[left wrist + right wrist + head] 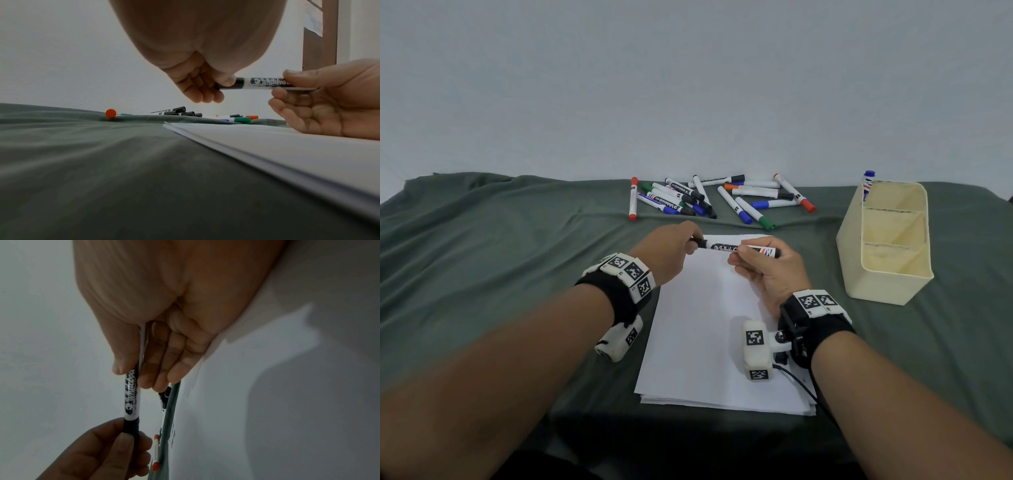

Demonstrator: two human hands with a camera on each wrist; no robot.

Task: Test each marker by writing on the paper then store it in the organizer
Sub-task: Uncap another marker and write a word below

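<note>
Both hands hold one black marker (736,248) level above the paper (709,308): right hand (770,274) pinching the barrel, left hand (674,253) pinching the cap. Uncapping looks underway; next, pull straight apart, then write.

Both forearms are bare, with no sleeves in view. The left wrist (619,291) wears a broad black strap, ringed on top by white blocks that each bear a black-and-white square code marker. A rounded white camera housing (619,339) hangs from the underside of that strap and carries another such marker. The right wrist (822,322) has the same black strap and white marker blocks. A black bracket with a silver screw (780,337) joins it to a white boxy camera housing (756,349) marked on two faces. A thin black cable (801,385) trails from it.
</note>
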